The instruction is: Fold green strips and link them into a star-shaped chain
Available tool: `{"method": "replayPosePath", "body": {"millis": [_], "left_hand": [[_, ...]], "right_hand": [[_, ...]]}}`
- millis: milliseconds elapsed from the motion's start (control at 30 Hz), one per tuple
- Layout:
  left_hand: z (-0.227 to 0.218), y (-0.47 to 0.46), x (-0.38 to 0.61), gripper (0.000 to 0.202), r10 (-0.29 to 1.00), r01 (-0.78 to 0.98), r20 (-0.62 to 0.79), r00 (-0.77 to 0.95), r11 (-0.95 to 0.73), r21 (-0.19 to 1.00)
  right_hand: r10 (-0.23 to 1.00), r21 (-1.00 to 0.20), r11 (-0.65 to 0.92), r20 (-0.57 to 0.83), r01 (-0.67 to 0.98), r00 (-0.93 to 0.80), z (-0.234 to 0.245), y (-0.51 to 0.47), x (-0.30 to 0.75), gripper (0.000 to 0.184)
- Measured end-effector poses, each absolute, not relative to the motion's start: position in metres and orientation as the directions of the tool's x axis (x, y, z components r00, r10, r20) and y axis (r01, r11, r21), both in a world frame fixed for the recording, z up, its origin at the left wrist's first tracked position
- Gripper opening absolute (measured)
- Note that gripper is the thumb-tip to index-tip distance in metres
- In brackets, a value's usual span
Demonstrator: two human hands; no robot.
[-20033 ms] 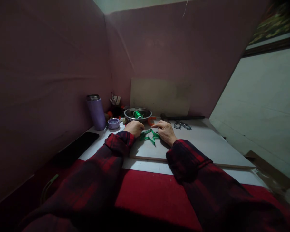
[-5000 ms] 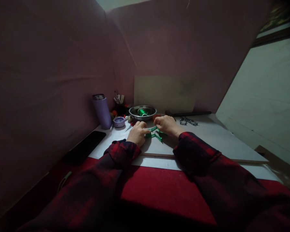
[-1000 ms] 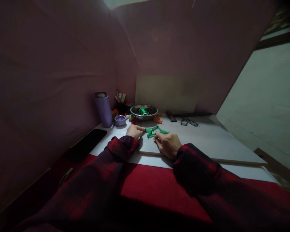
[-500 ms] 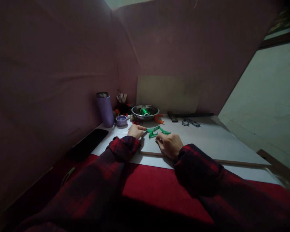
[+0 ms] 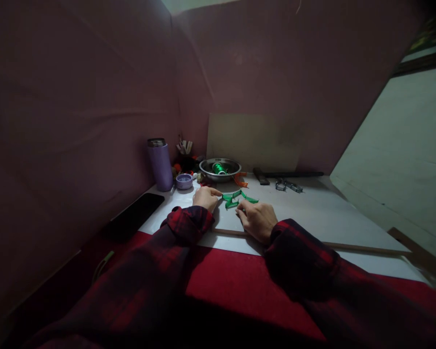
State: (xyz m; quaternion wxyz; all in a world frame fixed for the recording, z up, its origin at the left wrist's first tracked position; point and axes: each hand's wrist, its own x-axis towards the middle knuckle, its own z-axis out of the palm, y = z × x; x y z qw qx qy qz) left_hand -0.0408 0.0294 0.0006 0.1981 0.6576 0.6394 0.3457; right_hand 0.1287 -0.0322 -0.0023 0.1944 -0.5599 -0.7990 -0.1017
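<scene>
Green thread [image 5: 236, 194] runs in an angular outline around small upright nails on a white board [image 5: 312, 213]. My left hand [image 5: 205, 198] rests on the board's left side, its index finger stretched to the outline's left corner; the other fingers are curled and partly hidden. My right hand [image 5: 258, 219] is closed in a pinch at the outline's near side, where the green strands meet the fingertips. It seems to hold the thread, though the fingers hide the exact grip. Part of the outline's near right side is covered by this hand.
Behind stands a metal bowl [image 5: 220, 169] with a green thread spool [image 5: 218, 168]. Orange thread [image 5: 241, 180], a hammer [image 5: 263, 177] and grey thread-wrapped nails [image 5: 289, 185] lie along the back. Leftward are a purple bottle [image 5: 160, 166], its lid [image 5: 184, 182] and a black phone [image 5: 136, 215].
The whole view has shifted slightly. Both hands stay in nearly the same places on the board, and the green outline looks the same.
</scene>
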Motion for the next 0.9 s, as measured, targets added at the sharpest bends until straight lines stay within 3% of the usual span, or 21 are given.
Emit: {"method": "replayPosePath", "body": {"millis": [133, 233, 400, 533, 667, 900], "left_hand": [[0.007, 0.024, -0.041, 0.035, 0.939, 0.795, 0.343, -0.030, -0.185, 0.578], [0.010, 0.023, -0.040, 0.033, 0.923, 0.800, 0.385, 0.017, -0.244, 0.548], [0.007, 0.024, -0.039, 0.033, 0.924, 0.792, 0.356, 0.138, -0.319, 0.521], [0.004, 0.025, -0.040, 0.033, 0.955, 0.794, 0.282, 0.090, -0.239, 0.558], [0.004, 0.026, -0.040, 0.031, 0.980, 0.784, 0.192, 0.045, -0.154, 0.601], [0.003, 0.026, -0.038, 0.033, 0.979, 0.784, 0.200, 0.042, -0.156, 0.601]], "right_hand": [[0.880, -0.189, 0.339, 0.411, 0.922, -0.240, 0.002, -0.035, 0.126, 0.020], [0.902, -0.334, 0.331, 0.388, 0.882, -0.191, 0.004, -0.033, 0.123, 0.019], [0.924, -0.561, 0.314, 0.365, 0.766, -0.111, 0.006, -0.025, 0.117, 0.018], [0.940, -0.685, 0.288, 0.337, 0.669, -0.058, 0.009, -0.021, 0.110, 0.020], [0.939, -0.729, 0.301, 0.340, 0.614, -0.057, 0.009, -0.018, 0.104, 0.021], [0.923, -0.655, 0.323, 0.378, 0.683, -0.074, 0.005, -0.019, 0.097, 0.025]]}}
